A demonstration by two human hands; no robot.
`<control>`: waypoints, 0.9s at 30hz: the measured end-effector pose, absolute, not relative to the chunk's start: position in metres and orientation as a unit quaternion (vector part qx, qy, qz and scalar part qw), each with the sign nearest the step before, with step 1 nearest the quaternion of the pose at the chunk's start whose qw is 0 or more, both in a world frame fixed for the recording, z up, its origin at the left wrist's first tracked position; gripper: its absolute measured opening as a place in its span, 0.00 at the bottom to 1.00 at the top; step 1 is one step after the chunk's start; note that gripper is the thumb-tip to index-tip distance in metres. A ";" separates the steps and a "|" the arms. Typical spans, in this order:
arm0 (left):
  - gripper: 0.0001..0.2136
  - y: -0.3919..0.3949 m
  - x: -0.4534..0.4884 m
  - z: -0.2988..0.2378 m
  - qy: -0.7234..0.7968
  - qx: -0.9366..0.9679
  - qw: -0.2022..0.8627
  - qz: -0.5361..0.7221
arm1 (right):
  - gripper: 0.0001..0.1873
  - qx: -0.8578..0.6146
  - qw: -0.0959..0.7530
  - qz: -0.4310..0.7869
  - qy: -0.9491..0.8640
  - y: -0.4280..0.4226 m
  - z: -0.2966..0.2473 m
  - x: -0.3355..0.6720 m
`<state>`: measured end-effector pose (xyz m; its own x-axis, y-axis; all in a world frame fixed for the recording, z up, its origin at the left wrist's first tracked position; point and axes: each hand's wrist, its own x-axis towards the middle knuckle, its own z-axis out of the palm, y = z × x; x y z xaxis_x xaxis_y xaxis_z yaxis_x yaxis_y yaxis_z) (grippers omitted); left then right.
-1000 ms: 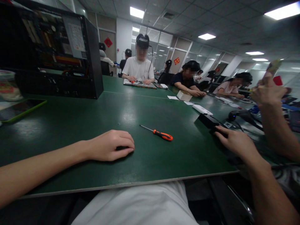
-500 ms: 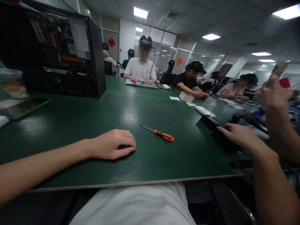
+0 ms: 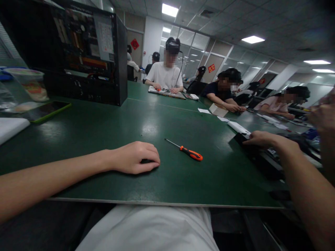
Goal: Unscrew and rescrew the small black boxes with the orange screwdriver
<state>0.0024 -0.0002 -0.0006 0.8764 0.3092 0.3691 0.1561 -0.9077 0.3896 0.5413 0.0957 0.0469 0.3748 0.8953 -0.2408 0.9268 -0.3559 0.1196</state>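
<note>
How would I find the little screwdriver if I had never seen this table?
Start at the big green table, at the near edge where the person's left hand rests palm down. Just to the right of that hand, lying flat and apart from it, is the screwdriver. It has a thin metal shaft and the only bright orange handle on this part of the table.

green table (image 3: pixel 162 181) | screwdriver (image 3: pixel 186 150) | computer case (image 3: pixel 86 55) | phone (image 3: pixel 45 111) | left hand (image 3: pixel 137 157) resting

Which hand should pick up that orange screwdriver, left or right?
Left. The left hand rests on the green table close beside the screwdriver, with nothing between them. The right hand is out of view; the hand on the black box looks like a co-worker's.
</note>
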 end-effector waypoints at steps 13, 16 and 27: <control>0.09 0.000 0.002 -0.001 0.187 0.925 0.182 0.275 | 0.24 0.608 0.033 0.033 0.793 0.046 0.102 0.371; 0.17 0.001 0.000 0.001 0.257 0.888 0.153 0.350 | 0.22 0.485 -0.046 0.020 0.873 0.014 0.089 0.317; 0.16 0.005 0.001 0.002 0.234 0.913 0.184 0.280 | 0.20 0.275 -0.117 -0.039 0.953 0.004 0.024 0.266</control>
<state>0.0010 0.0051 0.0021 0.7340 0.5296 0.4251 0.3232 -0.8230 0.4672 0.2663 0.0039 0.0244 -0.8210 0.5342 0.2014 0.5162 0.8453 -0.1381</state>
